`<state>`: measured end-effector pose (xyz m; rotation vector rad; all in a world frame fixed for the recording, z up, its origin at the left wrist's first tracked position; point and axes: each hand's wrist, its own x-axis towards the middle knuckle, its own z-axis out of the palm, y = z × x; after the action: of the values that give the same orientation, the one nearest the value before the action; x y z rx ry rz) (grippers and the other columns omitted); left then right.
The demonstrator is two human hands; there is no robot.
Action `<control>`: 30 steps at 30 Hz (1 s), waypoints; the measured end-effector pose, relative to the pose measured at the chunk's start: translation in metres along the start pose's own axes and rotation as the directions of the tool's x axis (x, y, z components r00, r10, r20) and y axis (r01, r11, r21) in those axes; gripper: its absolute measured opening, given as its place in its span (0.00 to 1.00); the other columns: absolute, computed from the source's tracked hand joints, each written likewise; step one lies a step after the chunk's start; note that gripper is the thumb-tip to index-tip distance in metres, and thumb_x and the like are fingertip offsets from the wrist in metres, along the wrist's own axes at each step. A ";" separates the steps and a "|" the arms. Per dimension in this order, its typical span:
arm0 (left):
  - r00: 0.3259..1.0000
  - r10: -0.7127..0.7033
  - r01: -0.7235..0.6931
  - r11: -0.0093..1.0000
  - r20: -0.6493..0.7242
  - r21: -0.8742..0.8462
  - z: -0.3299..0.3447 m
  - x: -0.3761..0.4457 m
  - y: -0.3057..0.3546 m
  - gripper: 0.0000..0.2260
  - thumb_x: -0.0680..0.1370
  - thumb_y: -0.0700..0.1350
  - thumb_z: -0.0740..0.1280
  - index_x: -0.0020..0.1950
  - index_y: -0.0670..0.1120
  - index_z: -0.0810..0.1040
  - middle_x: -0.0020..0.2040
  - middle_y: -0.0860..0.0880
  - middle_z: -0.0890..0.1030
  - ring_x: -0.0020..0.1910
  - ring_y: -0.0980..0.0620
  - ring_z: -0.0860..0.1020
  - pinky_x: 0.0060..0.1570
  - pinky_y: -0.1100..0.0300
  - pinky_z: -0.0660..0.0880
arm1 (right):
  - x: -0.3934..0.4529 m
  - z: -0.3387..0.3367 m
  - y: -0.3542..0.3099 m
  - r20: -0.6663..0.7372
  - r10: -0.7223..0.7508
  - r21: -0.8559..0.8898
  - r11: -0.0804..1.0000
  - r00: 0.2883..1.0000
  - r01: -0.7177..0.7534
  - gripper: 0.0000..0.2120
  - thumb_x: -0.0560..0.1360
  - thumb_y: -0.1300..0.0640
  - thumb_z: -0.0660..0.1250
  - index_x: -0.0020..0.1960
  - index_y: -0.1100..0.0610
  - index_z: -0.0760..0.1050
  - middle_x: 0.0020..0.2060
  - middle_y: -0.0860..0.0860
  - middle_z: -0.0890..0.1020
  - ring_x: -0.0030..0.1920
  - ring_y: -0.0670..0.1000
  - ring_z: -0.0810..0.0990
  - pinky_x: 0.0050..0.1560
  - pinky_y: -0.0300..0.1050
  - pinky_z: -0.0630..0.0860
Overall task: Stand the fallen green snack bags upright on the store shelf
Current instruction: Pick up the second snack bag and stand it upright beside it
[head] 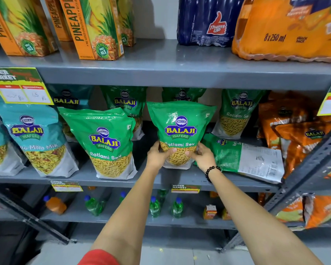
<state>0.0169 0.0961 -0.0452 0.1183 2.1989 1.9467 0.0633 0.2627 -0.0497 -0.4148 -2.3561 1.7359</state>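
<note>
A green Ratlami Sev bag [181, 119] stands upright at the middle of the grey shelf [161, 180]. My left hand [158, 154] grips its lower left side and my right hand [203, 155] its lower right side. Just right of it another green bag [243, 159] lies flat on its face, back label up, touching my right hand. A further green bag [101, 138] stands upright to the left. More green bags [237, 111] stand in the back row.
Teal snack bags [36, 138] stand at the left and orange bags [294, 131] at the right, beside a slotted steel upright [317, 155]. Juice cartons [92, 27] and drink packs [287, 29] sit on the shelf above. Small bottles [155, 206] fill the shelf below.
</note>
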 end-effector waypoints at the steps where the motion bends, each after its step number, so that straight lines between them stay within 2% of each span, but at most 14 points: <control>1: 1.000 0.004 -0.004 1.000 0.001 0.013 0.000 -0.004 0.000 0.30 0.67 0.46 0.77 0.66 0.39 0.72 0.60 0.41 0.81 0.60 0.43 0.78 0.61 0.48 0.76 | -0.005 0.000 0.000 -0.007 -0.002 -0.014 1.000 1.000 0.002 0.21 0.70 0.60 0.72 0.62 0.59 0.74 0.59 0.59 0.81 0.59 0.57 0.78 0.63 0.58 0.74; 4: 1.000 0.021 -0.021 0.999 -0.007 0.051 -0.002 -0.019 -0.001 0.25 0.69 0.45 0.75 0.63 0.41 0.74 0.55 0.45 0.82 0.56 0.46 0.79 0.54 0.56 0.76 | -0.021 -0.001 -0.002 -0.009 -0.013 -0.050 0.999 1.000 0.012 0.20 0.70 0.60 0.72 0.62 0.60 0.73 0.59 0.59 0.81 0.58 0.56 0.78 0.61 0.51 0.74; 6: 1.000 0.021 -0.020 0.997 -0.018 0.068 -0.002 -0.029 -0.002 0.25 0.69 0.46 0.75 0.64 0.42 0.74 0.57 0.44 0.82 0.55 0.47 0.79 0.56 0.54 0.76 | -0.030 -0.002 -0.003 -0.002 -0.019 -0.066 0.998 1.000 0.019 0.21 0.71 0.60 0.71 0.62 0.61 0.73 0.58 0.59 0.81 0.58 0.56 0.79 0.58 0.48 0.74; 8: 0.999 0.025 -0.024 0.997 -0.022 0.069 -0.001 -0.039 -0.003 0.25 0.69 0.47 0.76 0.64 0.43 0.74 0.58 0.43 0.82 0.57 0.46 0.79 0.59 0.50 0.76 | -0.039 -0.004 -0.003 -0.002 -0.020 -0.070 0.997 1.000 0.020 0.20 0.71 0.61 0.71 0.62 0.61 0.73 0.58 0.59 0.81 0.58 0.57 0.79 0.58 0.50 0.75; 14: 0.999 0.025 -0.023 0.993 -0.023 0.112 -0.001 -0.060 0.000 0.27 0.69 0.49 0.75 0.65 0.42 0.74 0.60 0.43 0.81 0.59 0.46 0.79 0.60 0.50 0.76 | -0.053 -0.007 0.000 0.009 0.004 -0.050 0.999 1.000 -0.004 0.21 0.71 0.61 0.71 0.63 0.61 0.73 0.59 0.60 0.80 0.59 0.58 0.79 0.62 0.58 0.74; 19: 1.000 0.010 -0.007 0.992 -0.017 0.128 0.000 -0.065 0.004 0.27 0.70 0.49 0.75 0.65 0.42 0.73 0.62 0.43 0.80 0.61 0.45 0.78 0.61 0.49 0.75 | -0.054 -0.007 -0.001 0.027 0.029 -0.082 0.996 0.999 -0.027 0.23 0.72 0.60 0.70 0.65 0.60 0.70 0.62 0.57 0.78 0.62 0.56 0.76 0.63 0.51 0.71; 22: 1.000 -0.002 0.004 0.991 -0.015 0.135 0.001 -0.067 0.006 0.28 0.70 0.49 0.74 0.67 0.42 0.71 0.63 0.42 0.79 0.61 0.44 0.77 0.61 0.50 0.74 | -0.053 -0.006 -0.002 0.043 0.051 -0.109 0.993 0.998 -0.046 0.25 0.73 0.58 0.69 0.67 0.59 0.67 0.64 0.57 0.76 0.65 0.56 0.74 0.65 0.51 0.69; 25: 0.998 -0.054 0.056 0.990 -0.013 0.133 0.003 -0.068 0.007 0.32 0.70 0.50 0.74 0.69 0.41 0.68 0.67 0.42 0.76 0.65 0.44 0.75 0.61 0.52 0.72 | -0.055 -0.009 0.000 0.056 0.104 -0.115 0.989 0.993 -0.097 0.33 0.74 0.52 0.68 0.73 0.60 0.59 0.71 0.57 0.69 0.71 0.57 0.67 0.71 0.53 0.65; 27: 0.992 -0.113 0.119 0.982 -0.051 0.145 0.003 -0.071 0.005 0.40 0.69 0.52 0.75 0.74 0.39 0.61 0.72 0.40 0.69 0.71 0.42 0.69 0.67 0.49 0.68 | -0.059 -0.013 0.003 0.042 0.160 -0.131 0.980 0.986 -0.153 0.42 0.72 0.46 0.68 0.76 0.60 0.50 0.75 0.57 0.61 0.74 0.57 0.61 0.73 0.57 0.62; 29: 0.980 -0.174 0.189 0.967 -0.095 0.173 0.003 -0.076 0.001 0.45 0.69 0.53 0.75 0.75 0.37 0.55 0.75 0.38 0.63 0.74 0.41 0.64 0.69 0.48 0.65 | -0.063 -0.018 0.005 0.030 0.171 -0.126 0.978 0.985 -0.166 0.45 0.71 0.43 0.68 0.76 0.58 0.47 0.76 0.57 0.58 0.75 0.57 0.60 0.74 0.58 0.60; 30: 0.971 -0.206 0.228 0.953 -0.124 0.198 0.003 -0.078 -0.002 0.43 0.69 0.54 0.74 0.74 0.36 0.58 0.74 0.38 0.65 0.72 0.40 0.65 0.66 0.48 0.67 | -0.066 -0.020 0.005 0.022 0.167 -0.120 0.979 0.986 -0.164 0.44 0.72 0.43 0.67 0.76 0.58 0.47 0.76 0.58 0.59 0.75 0.57 0.60 0.74 0.57 0.61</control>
<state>0.0941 0.0842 -0.0396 -0.1895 2.3652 1.6342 0.1323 0.2602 -0.0475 -0.6226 -2.5210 1.6870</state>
